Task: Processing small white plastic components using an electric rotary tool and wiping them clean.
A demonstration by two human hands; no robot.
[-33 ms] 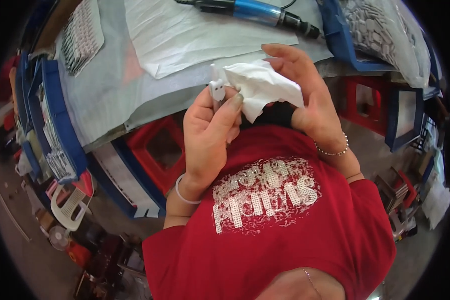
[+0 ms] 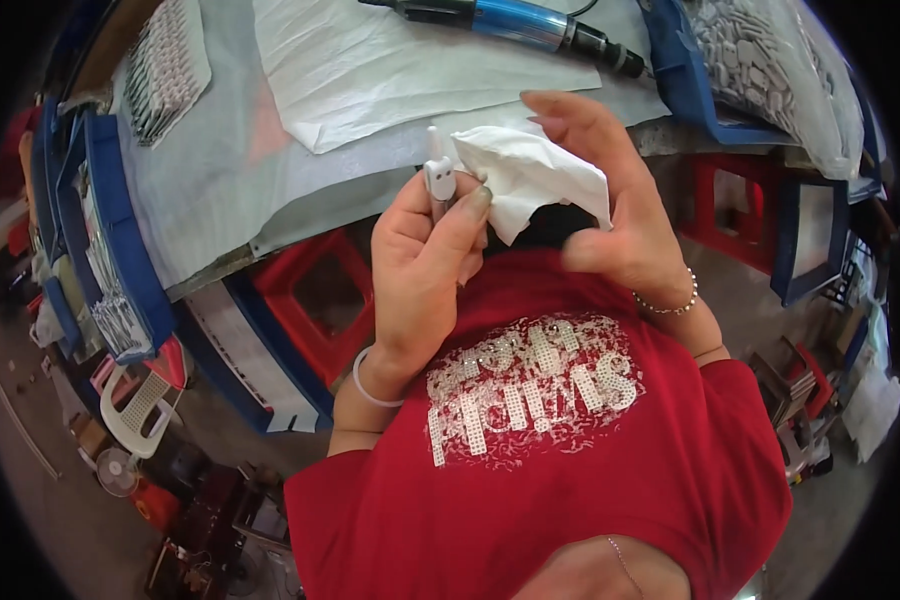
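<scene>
My left hand [image 2: 425, 250] pinches a small white and grey piece [image 2: 439, 178] with two dark spots and a narrow tip pointing up. A crumpled white tissue or cloth [image 2: 535, 180] runs out to the right from the same thumb and fingers. My right hand [image 2: 620, 205] curves around the far right side of that cloth, its fingers and thumb spread apart. Whether the right palm touches the cloth's edge, I cannot tell. The lower end of the small piece is hidden in my left fingers.
A blue and black power screwdriver [image 2: 520, 25] lies on white sheeting [image 2: 370, 80] at the table's back. A blue bin [image 2: 675, 60] at right holds bagged grey pieces [image 2: 745, 60]. Many small parts stand in rows [image 2: 168, 75] at back left, near another blue bin [image 2: 125, 230].
My right thumb has stretched out to the left, below the cloth. Both hands and the small piece sit slightly further right; the left hand's grip is the same.
</scene>
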